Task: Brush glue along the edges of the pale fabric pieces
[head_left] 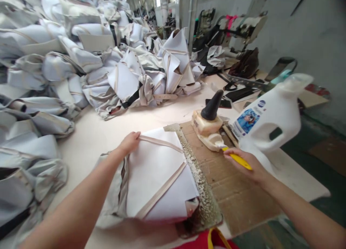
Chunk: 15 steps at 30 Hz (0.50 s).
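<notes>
My left hand (131,142) is closed on the upper left edge of a white bag piece (154,169) crossed by beige strips. Grey fabric (112,191) hangs out along its left side. My right hand (247,164) grips a yellow-handled brush (238,158), its tip down at the pale glue-crusted dish (213,141). Behind that dish sits a yellowish block-shaped container (207,123) with a black cone (213,106) on top. Under the right edge of the bag piece lies a board (201,180) coated with dried, crumbly residue.
Brown cardboard (232,195) covers the table's right part. A large white jug (273,112) stands near the right edge. A heap of similar white and grey bag pieces (81,50) fills the left and back. Beyond the table's far end is a sewing machine (243,25).
</notes>
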Each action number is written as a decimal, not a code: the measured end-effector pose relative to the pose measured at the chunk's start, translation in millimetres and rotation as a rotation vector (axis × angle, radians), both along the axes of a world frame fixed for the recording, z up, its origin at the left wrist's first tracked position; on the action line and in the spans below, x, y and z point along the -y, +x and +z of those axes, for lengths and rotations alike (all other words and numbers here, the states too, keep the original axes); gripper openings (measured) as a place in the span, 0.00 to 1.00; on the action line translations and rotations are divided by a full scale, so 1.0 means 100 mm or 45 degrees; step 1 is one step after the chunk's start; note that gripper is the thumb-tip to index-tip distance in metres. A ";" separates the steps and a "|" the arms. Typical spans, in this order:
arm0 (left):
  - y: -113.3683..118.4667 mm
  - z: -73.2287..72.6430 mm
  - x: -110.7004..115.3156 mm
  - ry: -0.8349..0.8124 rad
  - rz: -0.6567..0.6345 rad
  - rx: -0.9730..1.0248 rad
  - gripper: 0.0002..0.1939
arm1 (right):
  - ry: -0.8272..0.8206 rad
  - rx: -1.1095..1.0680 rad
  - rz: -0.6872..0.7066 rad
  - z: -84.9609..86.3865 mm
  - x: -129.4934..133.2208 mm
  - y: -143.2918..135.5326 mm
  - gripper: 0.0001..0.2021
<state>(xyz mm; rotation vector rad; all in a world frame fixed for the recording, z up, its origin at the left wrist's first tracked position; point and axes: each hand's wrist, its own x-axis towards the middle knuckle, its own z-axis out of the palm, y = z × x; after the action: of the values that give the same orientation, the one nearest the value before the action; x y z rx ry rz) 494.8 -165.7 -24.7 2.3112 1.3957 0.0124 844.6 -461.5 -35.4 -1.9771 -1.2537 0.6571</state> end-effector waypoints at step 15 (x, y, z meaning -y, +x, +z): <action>0.76 -0.25 0.99 0.139 -0.649 -0.215 0.27 | -0.002 -0.291 -0.485 -0.18 -0.06 0.09 0.14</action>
<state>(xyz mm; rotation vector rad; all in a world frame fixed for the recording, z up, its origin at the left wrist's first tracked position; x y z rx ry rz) 571.1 -265.2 -50.1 2.7485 0.8543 -0.2715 853.3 -455.9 -53.0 -2.0024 -0.7148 0.6661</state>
